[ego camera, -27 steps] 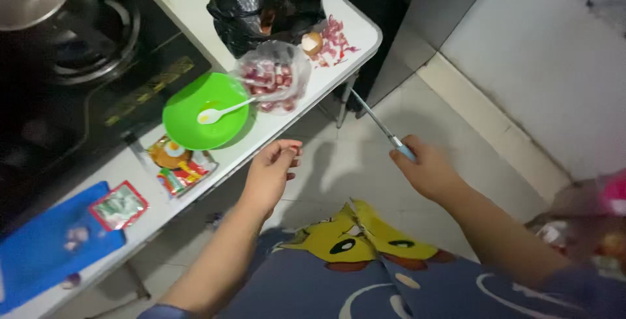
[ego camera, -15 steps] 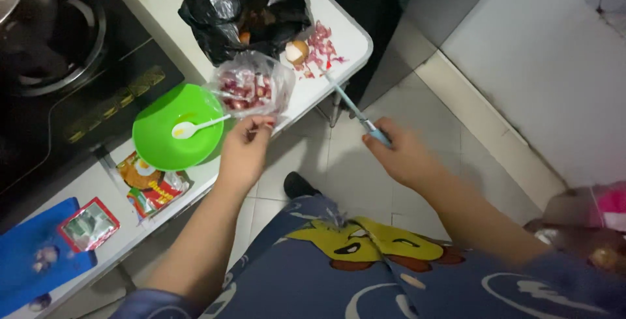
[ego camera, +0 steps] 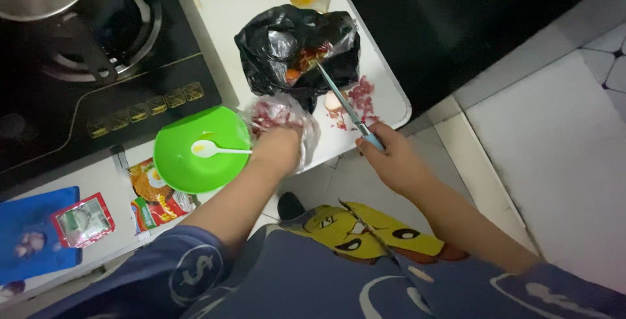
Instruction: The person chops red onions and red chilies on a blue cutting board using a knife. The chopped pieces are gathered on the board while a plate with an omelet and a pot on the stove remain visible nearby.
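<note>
Showing a head-cam view of a white countertop (ego camera: 385, 97) beside a black gas stove (ego camera: 98, 84). Left hand (ego camera: 279, 151) rests at the counter edge, fingers curled into the clear plastic bag of red shallots (ego camera: 282, 118); how tightly they close can't be told, since the bag hides the tips. Right hand (ego camera: 394, 159) is wrapped firmly round the blue handle of a knife (ego camera: 345, 107), blade angled up and away w/ its tip over the open black rubbish bag (ego camera: 297, 52). Both forearms reach fwd from the body, left nearly straight, right bent out at the elbow.

Risks, as judged: the clear bag sits near the counter's front edge, so a tug could spill shallots to the floor; the blade passes close to the left hand, so a sideways shift could nick it; loose red peelings (ego camera: 358, 97) lie just beside the rounded corner and may slide off. Green bowl (ego camera: 199, 153) w/ white spoon (ego camera: 218, 149) stands just left of the clear bag, apart from the knife.
</note>
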